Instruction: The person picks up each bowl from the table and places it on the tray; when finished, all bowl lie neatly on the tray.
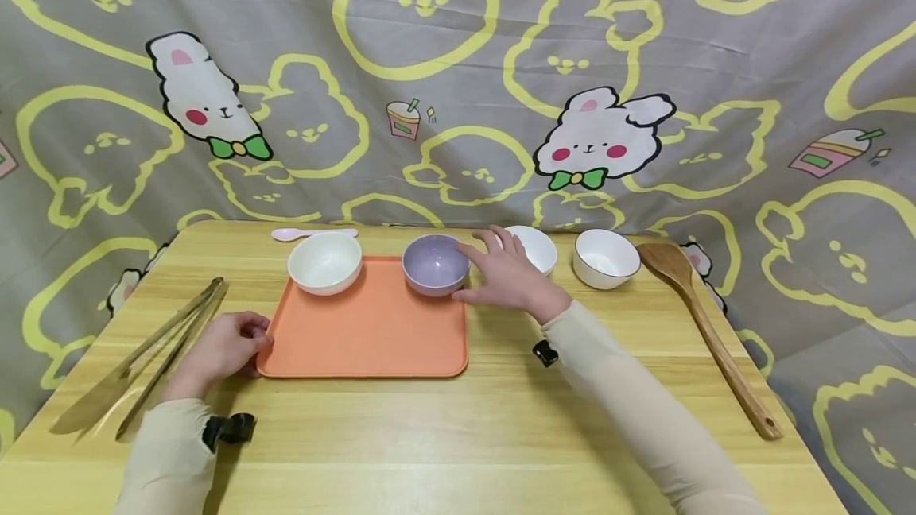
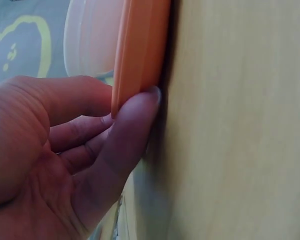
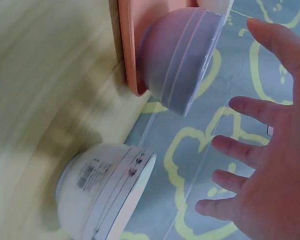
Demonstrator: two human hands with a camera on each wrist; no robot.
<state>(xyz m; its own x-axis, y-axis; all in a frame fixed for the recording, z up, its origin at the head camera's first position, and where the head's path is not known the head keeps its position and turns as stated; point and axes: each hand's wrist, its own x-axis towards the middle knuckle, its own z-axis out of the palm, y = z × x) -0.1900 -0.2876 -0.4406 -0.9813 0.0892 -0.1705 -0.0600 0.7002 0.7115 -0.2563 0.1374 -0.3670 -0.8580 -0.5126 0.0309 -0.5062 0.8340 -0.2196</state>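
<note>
An orange tray (image 1: 372, 332) lies on the table. My left hand (image 1: 227, 348) pinches its near left corner; in the left wrist view the thumb (image 2: 132, 117) lies along the outer wall and the index finger meets the rim. A pale, whitish bowl (image 1: 325, 265) stands at the tray's back left. The purple bowl (image 1: 435, 265) sits at its back right corner. Beside that bowl is my right hand (image 1: 508, 272), fingers spread. In the right wrist view a gap shows between the right hand (image 3: 270, 175) and the purple bowl (image 3: 177, 60).
Partly behind my right hand stands a white bowl (image 1: 538, 251); a dark-rimmed white bowl (image 1: 606, 261) is farther right. A wooden spatula (image 1: 704, 324) lies along the right side. Metal tongs (image 1: 153, 348) rest at the left, and a pink spoon (image 1: 289, 234) at the back.
</note>
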